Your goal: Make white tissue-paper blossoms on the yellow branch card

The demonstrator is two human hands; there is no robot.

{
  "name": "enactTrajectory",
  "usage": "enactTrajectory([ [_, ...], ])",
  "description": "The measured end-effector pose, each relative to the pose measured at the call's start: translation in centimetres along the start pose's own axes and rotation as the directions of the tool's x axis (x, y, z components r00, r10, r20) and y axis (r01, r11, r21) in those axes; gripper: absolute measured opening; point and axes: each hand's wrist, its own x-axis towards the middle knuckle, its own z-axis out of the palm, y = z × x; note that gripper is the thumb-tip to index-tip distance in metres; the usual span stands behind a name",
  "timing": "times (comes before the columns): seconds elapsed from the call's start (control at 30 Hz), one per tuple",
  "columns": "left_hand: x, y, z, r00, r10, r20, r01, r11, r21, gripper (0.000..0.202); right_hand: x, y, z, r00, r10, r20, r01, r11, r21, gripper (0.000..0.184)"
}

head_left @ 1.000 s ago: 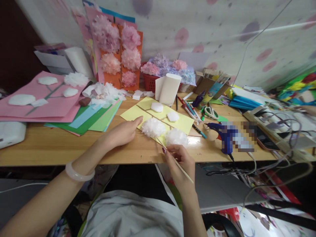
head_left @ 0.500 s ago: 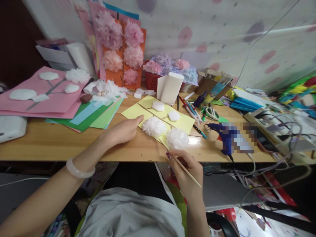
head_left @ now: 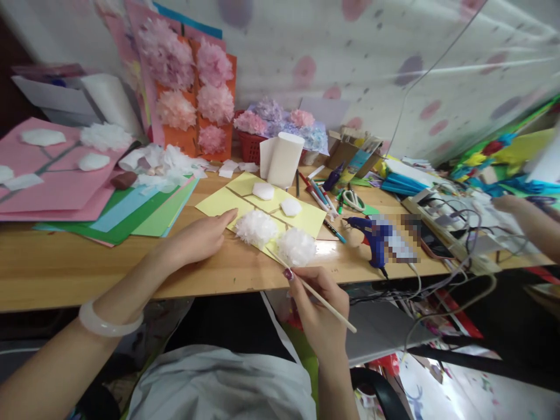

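Note:
A sheet of yellow paper [head_left: 219, 202] lies on the table, marked with brown branch lines. It bears two fluffy white paper flowers [head_left: 256, 227] near its front side and two flat white paper pieces [head_left: 263, 191] farther back. My left hand [head_left: 203, 236] rests at the sheet's left edge, index finger stretched out onto the paper beside the left flower. Between the thumb and fingers of my right hand [head_left: 321, 303] is a thin wooden stick [head_left: 326, 302], held slantwise like a pencil. Its far tip reaches the paper between the two fluffy flowers.
Right of the sheet lie a blue glue gun [head_left: 371, 233], pens [head_left: 321, 195], scissors [head_left: 353, 200] and a power strip [head_left: 441, 227] with tangled cables. Pink paper [head_left: 56, 192] and coloured sheets [head_left: 170, 213] lie left. Another person's hand [head_left: 520, 216] is at the far right.
The view has turned to the right, so the table things sit farther left. Another person's hand has come into view at the right. My hands keep nearly the same place on the sheet.

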Motion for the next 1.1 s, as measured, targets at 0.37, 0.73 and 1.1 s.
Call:
enactTrajectory([
  [0.37,-0.2,0.0,-0.3,1.000,0.007,0.017,-0.007,1.000,0.029,0.066,0.3,-0.2,0.2,0.993,-0.104,-0.054,0.103,0.994,-0.026,0.015],
  [0.73,-1.8,3.0,-2.0,0.999,-0.038,-0.008,0.039,0.944,0.327,0.051,0.1,0.1,0.1,0.975,-0.183,-0.125,0.173,0.981,-0.090,0.017],
  [1.1,-1.8,2.6,-1.6,0.999,-0.024,-0.033,0.034,0.945,0.325,0.049,0.7,2.0,1.2,0.988,-0.153,-0.021,0.148,0.976,-0.162,0.019],
])
